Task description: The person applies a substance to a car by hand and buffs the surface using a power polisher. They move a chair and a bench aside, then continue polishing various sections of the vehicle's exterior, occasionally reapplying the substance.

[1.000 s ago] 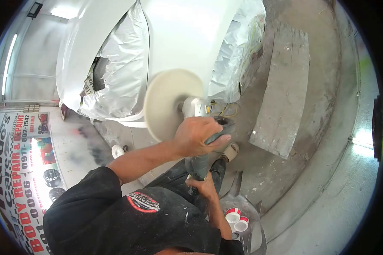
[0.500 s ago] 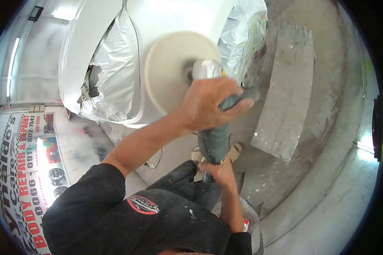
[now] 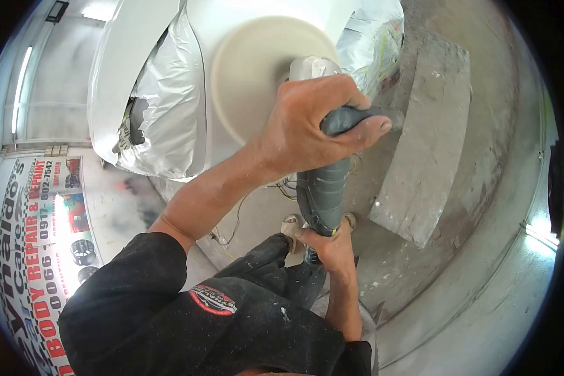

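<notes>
In the head view, the polisher has its round pad over the white car panel; contact is unclear. The left hand curls around its front handle, partly blocking its head; the right is wrapped around its rear. Silver masking film lies left of the pad, a cable near the sandals, a board to the right.

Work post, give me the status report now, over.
Left hand on front handle of polisher; right hand at its rear. Round pad over white car panel, blurred as if spinning. Torn plastic covering beside; cable on floor near feet.
</notes>
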